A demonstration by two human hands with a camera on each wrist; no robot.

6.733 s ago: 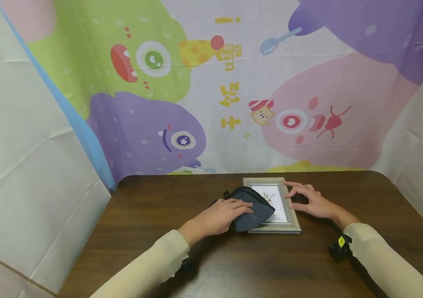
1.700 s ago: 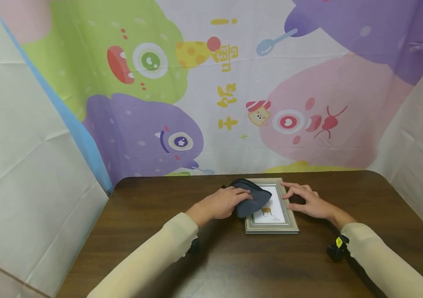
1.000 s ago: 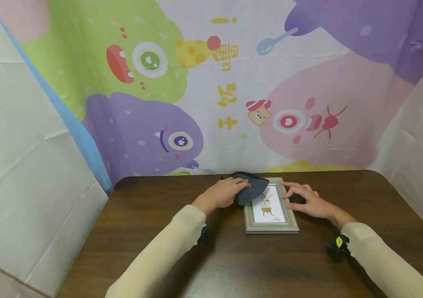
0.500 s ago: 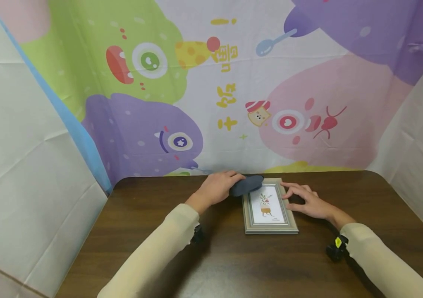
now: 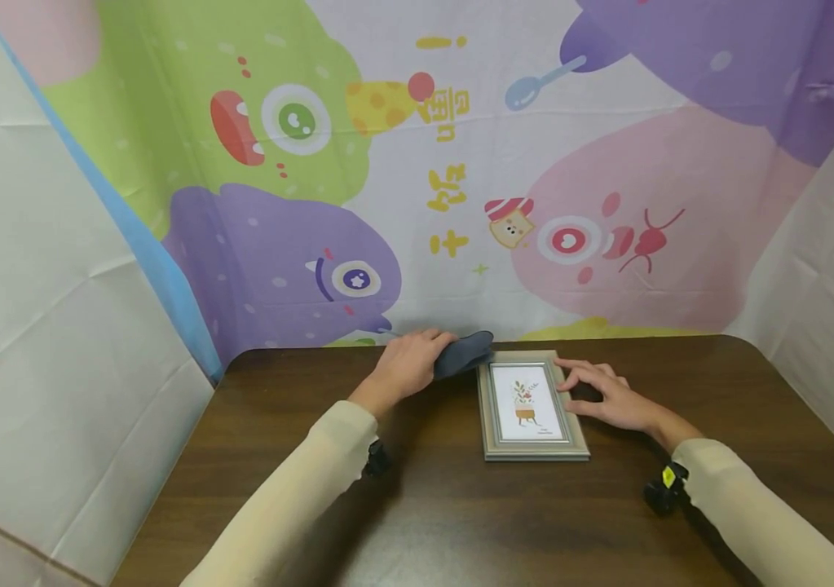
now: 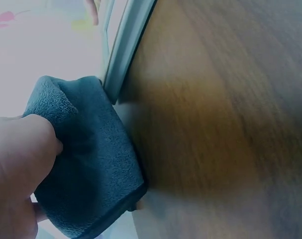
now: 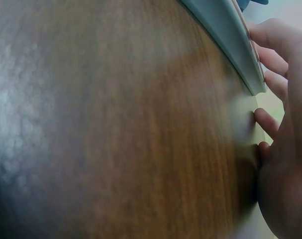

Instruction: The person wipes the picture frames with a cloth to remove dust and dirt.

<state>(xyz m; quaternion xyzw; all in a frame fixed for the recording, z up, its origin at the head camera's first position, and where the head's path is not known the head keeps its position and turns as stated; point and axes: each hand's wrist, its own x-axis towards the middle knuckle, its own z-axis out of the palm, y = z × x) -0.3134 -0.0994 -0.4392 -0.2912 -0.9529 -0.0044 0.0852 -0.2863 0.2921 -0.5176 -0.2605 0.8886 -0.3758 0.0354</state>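
Note:
A folded dark grey-blue cloth (image 5: pixel 463 355) is gripped by my left hand (image 5: pixel 403 367) at the back of the table, by the upper left corner of a picture frame (image 5: pixel 491 424). The left wrist view shows the cloth's (image 6: pixel 98 144) plush surface and dark edge, with the thumb on top of it; the fingers beneath are mostly hidden. The frame lies flat, face up, with a beige-silver border around a plant print (image 5: pixel 525 403). Along its right border, the fingers of my right hand (image 5: pixel 611 399) rest on the edge, the thumb lower down beside it.
Both things are on a dark brown wooden table (image 5: pixel 461 522), near its far edge. Behind it hangs a cartoon-print curtain (image 5: pixel 446 310). Pale panels (image 5: pixel 57 310) rise at either side. Each wrist wears a small black camera (image 5: pixel 662 493).
The cloth has travelled up over the frame's glass, then left off its upper left corner, uncovering the whole print. My right hand and the frame have stayed nearly still.

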